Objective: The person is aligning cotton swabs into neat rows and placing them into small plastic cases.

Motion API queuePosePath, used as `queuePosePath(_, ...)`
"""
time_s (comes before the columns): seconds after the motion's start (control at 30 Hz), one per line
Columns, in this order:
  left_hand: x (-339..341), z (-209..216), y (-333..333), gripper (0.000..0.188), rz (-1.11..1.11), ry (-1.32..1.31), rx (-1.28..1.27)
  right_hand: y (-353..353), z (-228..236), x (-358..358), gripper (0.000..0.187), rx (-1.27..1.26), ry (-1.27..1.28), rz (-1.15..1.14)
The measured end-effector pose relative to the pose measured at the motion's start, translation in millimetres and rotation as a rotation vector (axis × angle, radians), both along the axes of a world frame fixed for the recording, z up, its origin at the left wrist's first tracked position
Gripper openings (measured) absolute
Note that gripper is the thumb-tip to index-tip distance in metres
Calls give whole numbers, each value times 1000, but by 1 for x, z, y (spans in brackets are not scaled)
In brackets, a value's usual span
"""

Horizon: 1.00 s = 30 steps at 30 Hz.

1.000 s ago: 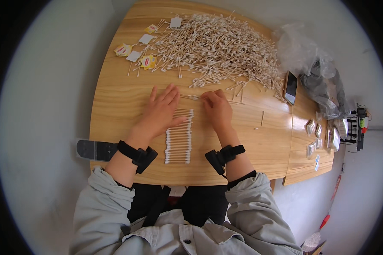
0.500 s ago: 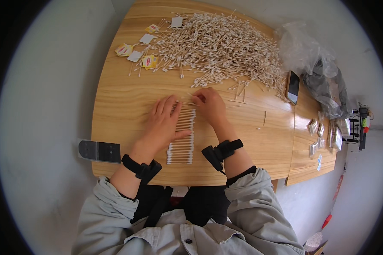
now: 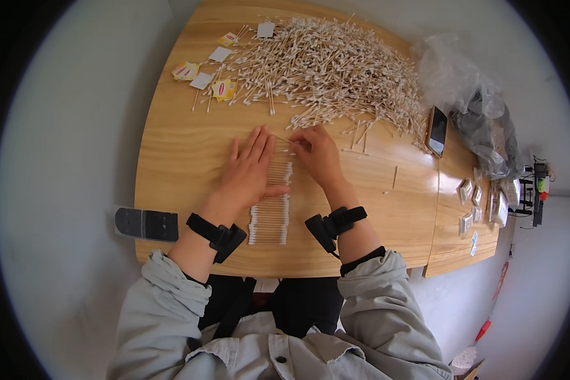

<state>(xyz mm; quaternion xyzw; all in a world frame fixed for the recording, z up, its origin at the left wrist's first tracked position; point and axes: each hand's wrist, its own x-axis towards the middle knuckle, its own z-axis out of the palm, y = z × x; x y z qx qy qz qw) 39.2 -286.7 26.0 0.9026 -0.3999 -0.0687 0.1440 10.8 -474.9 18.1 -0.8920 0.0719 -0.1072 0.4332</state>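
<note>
A neat column of cotton swabs (image 3: pixel 269 223) lies side by side on the wooden table before me, white tips lined up at both ends. My left hand (image 3: pixel 246 174) rests over the column's left side, fingers stretched forward and thumb reaching across the sticks. Beyond the far end of the column, my right hand (image 3: pixel 320 155) pinches one end of a single cotton swab (image 3: pixel 281 137). That swab slants toward the left fingertips; its left tip is close to them. A couple of swabs lie a little apart just below it.
A big heap of loose cotton swabs (image 3: pixel 342 69) covers the far side. Yellow and white cards (image 3: pixel 223 89) lie to its left. On the right are a phone (image 3: pixel 436 131), plastic bags (image 3: pixel 481 120) and small packets (image 3: pixel 466 190). A black flat item (image 3: pixel 147 225) sits at the left edge.
My left hand has slid forward, its fingers straightening toward the far side. The right hand has shifted slightly right, and the swab in it now shows more plainly.
</note>
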Motion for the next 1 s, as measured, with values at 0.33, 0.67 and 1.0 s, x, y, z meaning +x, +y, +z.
queuePosePath(0.33, -8, 2, 15, 105, 8, 42, -34, 5, 3, 3, 6, -112, 31, 87)
queuePosePath(0.67, -10, 2, 14, 112, 27, 135, -170, 20, -17, -9, 28, 177, -266, -140)
queuePosePath(1.0, -17, -9, 18, 117, 115, 110, -253, 52, -30, -23, 48, 687, -287, -327)
